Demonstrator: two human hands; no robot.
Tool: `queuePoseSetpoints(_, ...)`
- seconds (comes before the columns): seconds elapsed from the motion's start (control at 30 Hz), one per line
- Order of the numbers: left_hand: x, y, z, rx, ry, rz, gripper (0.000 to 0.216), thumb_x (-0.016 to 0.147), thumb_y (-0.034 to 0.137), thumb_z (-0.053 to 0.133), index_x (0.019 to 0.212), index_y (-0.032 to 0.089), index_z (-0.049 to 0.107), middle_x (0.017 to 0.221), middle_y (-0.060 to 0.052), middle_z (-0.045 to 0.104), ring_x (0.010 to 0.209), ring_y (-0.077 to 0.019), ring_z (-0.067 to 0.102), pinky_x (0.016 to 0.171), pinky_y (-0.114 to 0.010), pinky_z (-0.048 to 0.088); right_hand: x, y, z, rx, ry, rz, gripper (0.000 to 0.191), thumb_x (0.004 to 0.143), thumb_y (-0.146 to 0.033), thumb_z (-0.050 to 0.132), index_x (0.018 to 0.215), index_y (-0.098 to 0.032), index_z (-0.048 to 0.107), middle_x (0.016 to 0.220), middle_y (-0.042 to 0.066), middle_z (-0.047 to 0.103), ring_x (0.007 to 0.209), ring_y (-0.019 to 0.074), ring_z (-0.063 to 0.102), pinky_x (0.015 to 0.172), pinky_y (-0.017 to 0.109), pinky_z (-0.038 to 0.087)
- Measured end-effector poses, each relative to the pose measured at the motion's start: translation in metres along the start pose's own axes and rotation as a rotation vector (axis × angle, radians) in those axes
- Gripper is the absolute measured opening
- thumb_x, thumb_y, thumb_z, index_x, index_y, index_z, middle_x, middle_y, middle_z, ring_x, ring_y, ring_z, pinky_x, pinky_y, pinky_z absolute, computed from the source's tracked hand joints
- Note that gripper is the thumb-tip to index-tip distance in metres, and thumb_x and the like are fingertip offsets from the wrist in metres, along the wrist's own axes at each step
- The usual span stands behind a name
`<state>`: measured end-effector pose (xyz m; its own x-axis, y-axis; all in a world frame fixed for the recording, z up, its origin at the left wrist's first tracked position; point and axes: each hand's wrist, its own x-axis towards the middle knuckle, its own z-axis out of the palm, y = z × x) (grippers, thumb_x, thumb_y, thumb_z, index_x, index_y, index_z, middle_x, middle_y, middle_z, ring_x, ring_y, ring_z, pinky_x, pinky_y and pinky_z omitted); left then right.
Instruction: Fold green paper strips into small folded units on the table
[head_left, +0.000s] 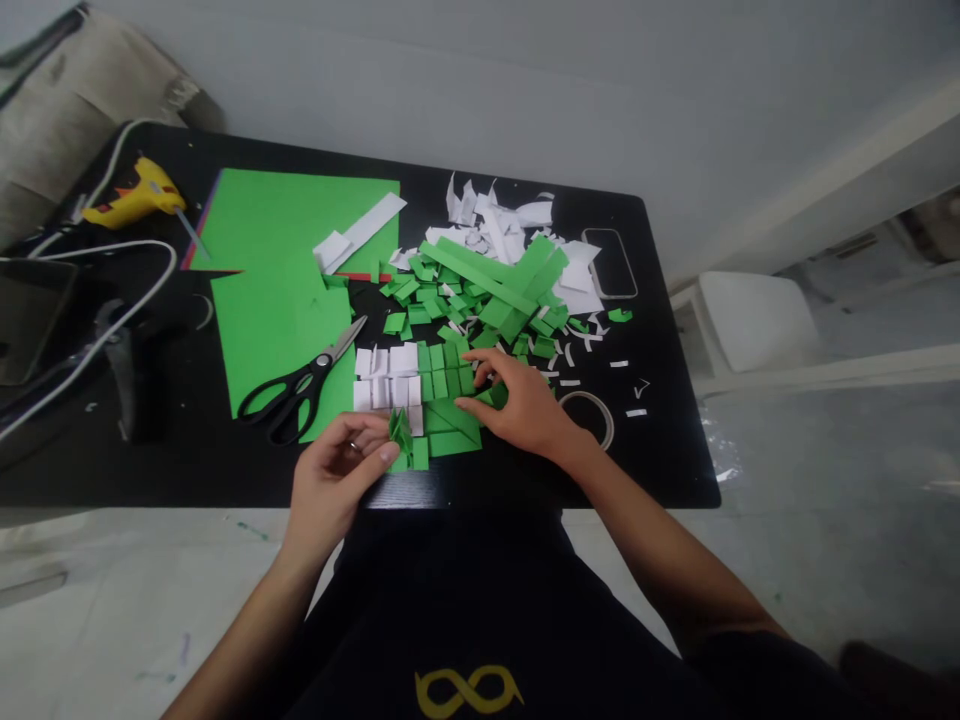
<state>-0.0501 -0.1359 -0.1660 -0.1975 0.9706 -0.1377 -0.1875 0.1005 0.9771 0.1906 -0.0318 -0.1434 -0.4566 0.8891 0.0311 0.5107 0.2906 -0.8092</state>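
Our left hand (337,470) pinched a folded green piece (400,432) near the table's (660,470) edge; our right hand (525,400), fingers spread, touched green squares (442,372) just beyond.

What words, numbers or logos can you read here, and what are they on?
No words or numbers can be read anywhere.
The only sign is a yellow infinity-like loop logo, with no lettering, on the person's black shirt.
The yellow glue gun shows no readable label; any marking is too blurred.
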Motion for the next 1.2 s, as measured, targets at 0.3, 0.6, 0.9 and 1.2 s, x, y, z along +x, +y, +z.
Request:
queuePoseSetpoints(0.3, -0.006, 0.008, 0.002, -0.001, -0.039, 0.035, 0.02, 0.082, 0.029, 0.091, 0.097, 0.022, 0.079, 0.083, -0.001, 0.067, 0.075, -0.0131, 0.06, 0.07, -0.023, 0.052, -0.019, -0.027, -0.004, 0.486, -0.134, 0.202, 0.026, 0.087, -0.026, 0.057, 0.11, -0.024, 0.07, 0.118, 0.006, 0.068, 0.12, 0.0275, 0.06, 0.107, 0.043, 0.046)
queuePoseSetpoints(0.6, -0.005, 0.012, 0.01, 0.003, -0.045, 0.083, 0.022, 0.082, 0.027, 0.091, 0.1, 0.022, 0.079, 0.092, -0.004, 0.074, 0.084, -0.0155, 0.069, 0.075, -0.024, 0.058, -0.037, -0.02, 0.001, 0.55, -0.123, 0.342, 0.03, 0.075, -0.016, 0.071, 0.104, -0.025, 0.072, 0.105, 0.002, 0.07, 0.107, 0.0238, 0.065, 0.099, 0.041, 0.049)
queuePoseSetpoints(0.9, -0.005, 0.015, 0.01, 0.426, -0.157, 0.45, 0.039, 0.081, 0.012, 0.088, 0.115, 0.026, 0.077, 0.113, -0.006, 0.077, 0.109, -0.0225, 0.073, 0.099, -0.034, 0.058, -0.038, -0.015, -0.001, 0.697, -0.197, 0.358, 0.012, 0.075, -0.023, 0.083, 0.081, -0.022, 0.072, 0.081, -0.002, 0.066, 0.072, 0.0146, 0.058, 0.065, 0.028, 0.047)
queuePoseSetpoints(1.2, -0.002, 0.024, 0.0, 0.557, -0.278, 0.543, 0.043, 0.087, 0.012, 0.083, 0.126, 0.026, 0.073, 0.119, -0.008, 0.078, 0.113, -0.0258, 0.074, 0.101, -0.039, 0.059, -0.036, -0.02, -0.004, 0.687, -0.214, 0.403, 0.01, 0.075, -0.028, 0.085, 0.083, -0.021, 0.083, 0.083, 0.001, 0.077, 0.08, 0.0181, 0.068, 0.079, 0.033, 0.052)
